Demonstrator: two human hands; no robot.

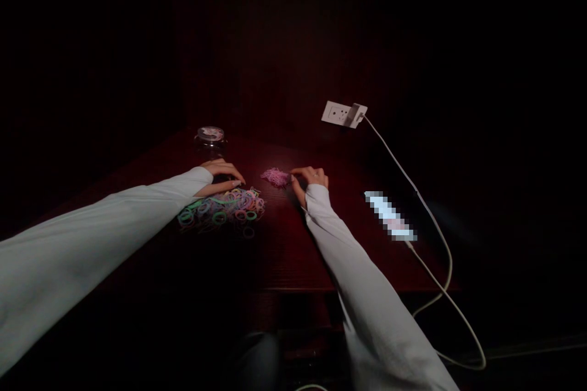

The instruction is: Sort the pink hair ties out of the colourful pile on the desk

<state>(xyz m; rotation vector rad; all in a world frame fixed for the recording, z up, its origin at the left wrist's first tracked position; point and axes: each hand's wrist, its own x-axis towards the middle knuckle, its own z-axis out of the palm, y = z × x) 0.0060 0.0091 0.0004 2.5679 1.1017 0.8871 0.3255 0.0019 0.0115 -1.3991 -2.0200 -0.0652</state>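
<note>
A loose pile of small elastic bands (pixel 224 208) in green, purple, yellow and pink is spread on the dark red table. My left hand (pixel 224 176) rests at its far edge, fingers stretched out and thumb a little apart from them, touching the bands. To the right lies a smaller heap of pink elastic bands (pixel 276 178). My right hand (pixel 309 180) is at that heap's right edge, with thumb and forefinger brought close together in a pinch. What is between these fingertips is too small to make out.
A round clear jar (pixel 211 135) with a lid stands at the back left. To the right lies a phone (pixel 389 215) with its screen lit and blurred. Its white cable (pixel 433 220) loops past the table edge to a charger in the wall socket (pixel 338 113). The surroundings are dark.
</note>
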